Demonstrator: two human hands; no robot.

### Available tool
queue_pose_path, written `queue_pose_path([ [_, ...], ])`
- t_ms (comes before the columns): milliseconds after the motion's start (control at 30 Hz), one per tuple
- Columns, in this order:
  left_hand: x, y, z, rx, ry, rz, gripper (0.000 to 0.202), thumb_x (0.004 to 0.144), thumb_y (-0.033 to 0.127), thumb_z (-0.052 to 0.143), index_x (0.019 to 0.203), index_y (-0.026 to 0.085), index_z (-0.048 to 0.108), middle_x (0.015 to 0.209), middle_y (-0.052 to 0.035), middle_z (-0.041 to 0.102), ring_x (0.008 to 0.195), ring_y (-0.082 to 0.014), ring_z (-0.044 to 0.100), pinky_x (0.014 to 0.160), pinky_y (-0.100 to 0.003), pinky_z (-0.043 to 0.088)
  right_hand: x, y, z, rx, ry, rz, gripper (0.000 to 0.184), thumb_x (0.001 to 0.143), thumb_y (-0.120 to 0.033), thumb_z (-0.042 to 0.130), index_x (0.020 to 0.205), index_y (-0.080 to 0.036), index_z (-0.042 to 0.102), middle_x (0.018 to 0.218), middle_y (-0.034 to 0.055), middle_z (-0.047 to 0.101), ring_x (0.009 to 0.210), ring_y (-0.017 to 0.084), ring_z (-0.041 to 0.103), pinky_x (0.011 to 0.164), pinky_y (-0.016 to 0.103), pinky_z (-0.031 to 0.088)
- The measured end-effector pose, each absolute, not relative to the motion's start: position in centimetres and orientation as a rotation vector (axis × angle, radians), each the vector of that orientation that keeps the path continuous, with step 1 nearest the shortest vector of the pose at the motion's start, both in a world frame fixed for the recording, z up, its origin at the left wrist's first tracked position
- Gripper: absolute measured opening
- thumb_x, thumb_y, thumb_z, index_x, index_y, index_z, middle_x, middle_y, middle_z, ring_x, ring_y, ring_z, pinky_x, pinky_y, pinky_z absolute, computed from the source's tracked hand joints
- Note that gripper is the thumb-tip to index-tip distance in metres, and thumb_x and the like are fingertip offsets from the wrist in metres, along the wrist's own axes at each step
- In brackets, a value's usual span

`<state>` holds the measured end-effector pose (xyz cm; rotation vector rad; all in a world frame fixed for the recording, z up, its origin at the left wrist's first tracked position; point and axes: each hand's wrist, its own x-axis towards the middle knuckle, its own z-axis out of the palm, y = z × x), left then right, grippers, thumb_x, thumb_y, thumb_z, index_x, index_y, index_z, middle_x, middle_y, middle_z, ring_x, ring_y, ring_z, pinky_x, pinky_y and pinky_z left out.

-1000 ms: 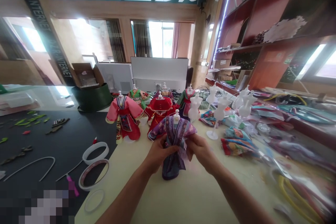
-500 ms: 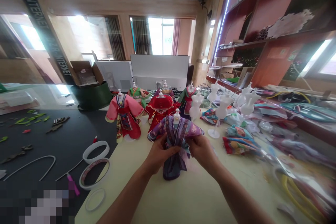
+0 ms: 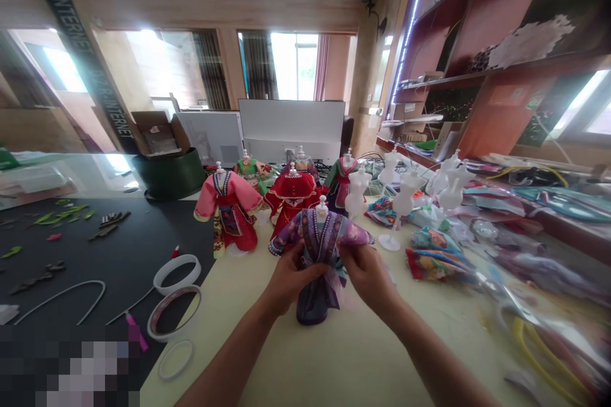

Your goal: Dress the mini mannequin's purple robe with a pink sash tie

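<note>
The left fingers [image 3: 310,270] and right fingers [image 3: 348,257] curl closed, pinching the waist of a purple hanfu doll dress [image 3: 312,305] on the cream counter [image 3: 344,362]. Dressed doll mannequins [image 3: 291,197] stand behind it, and beyond them a black banner [image 3: 83,70] reads "INTERNET".

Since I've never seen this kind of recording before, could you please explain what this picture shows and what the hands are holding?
This picture comes from a camera worn on a person's head, looking forward and down, so the bare arms are the wearer's own; no machine is involved. The left hand and right hand hold a purple robe at the waist of a small white dress form. On the cream table stand other forms, dressed in a pink robe and a red robe, plus bare white forms and a pile of colourful fabric.
</note>
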<state>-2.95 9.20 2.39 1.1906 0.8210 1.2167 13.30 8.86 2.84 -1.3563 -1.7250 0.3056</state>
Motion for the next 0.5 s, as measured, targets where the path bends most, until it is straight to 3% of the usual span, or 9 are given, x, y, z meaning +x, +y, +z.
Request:
queue_pose_path([
  [133, -3.0, 9.2, 2.1, 1.182, 0.801, 1.226, 0.037, 0.061, 0.024, 0.078, 0.092, 0.016, 0.061, 0.083, -0.001, 0.067, 0.075, -0.0139, 0.06, 0.07, -0.023, 0.049, 13.9, 7.8, 2.9, -1.163, -1.861, 0.435, 0.015, 0.083, -0.023, 0.044, 0.091, -0.015, 0.054, 0.069, 0.0016, 0.057, 0.059, 0.013, 0.052, 0.053, 0.024, 0.037],
  [267, -3.1, 9.2, 2.2, 1.188, 0.815, 1.235, 0.036, 0.06, 0.023, 0.078, 0.091, 0.015, 0.061, 0.082, -0.0009, 0.067, 0.075, -0.0135, 0.06, 0.069, -0.021, 0.048, 14.1, 6.7, 3.2, -1.115, -2.034, 0.323, 0.015, 0.083, -0.029, 0.05, 0.089, -0.016, 0.056, 0.064, -0.0005, 0.052, 0.056, 0.013, 0.048, 0.053, 0.024, 0.036],
  [367, -3.3, 9.2, 2.3, 1.201, 0.786, 1.213, 0.036, 0.06, 0.022, 0.078, 0.091, 0.015, 0.062, 0.081, -0.0006, 0.067, 0.073, -0.0139, 0.06, 0.067, -0.022, 0.048, 13.7, 6.4, 3.0, -1.125, -2.1, 0.09, 0.026, 0.076, -0.035, 0.061, 0.089, -0.013, 0.057, 0.069, 0.0033, 0.056, 0.063, 0.017, 0.052, 0.056, 0.027, 0.037],
  [500, -3.5, 9.2, 2.4, 1.247, 0.745, 1.186, 0.035, 0.061, 0.021, 0.078, 0.092, 0.016, 0.063, 0.082, -0.0006, 0.068, 0.077, -0.0148, 0.061, 0.069, -0.022, 0.048, 12.9, 6.6, 2.5, -1.111, -2.074, -0.161, 0.016, 0.081, -0.027, 0.054, 0.083, -0.012, 0.059, 0.072, 0.0075, 0.06, 0.065, 0.02, 0.055, 0.056, 0.029, 0.035],
])
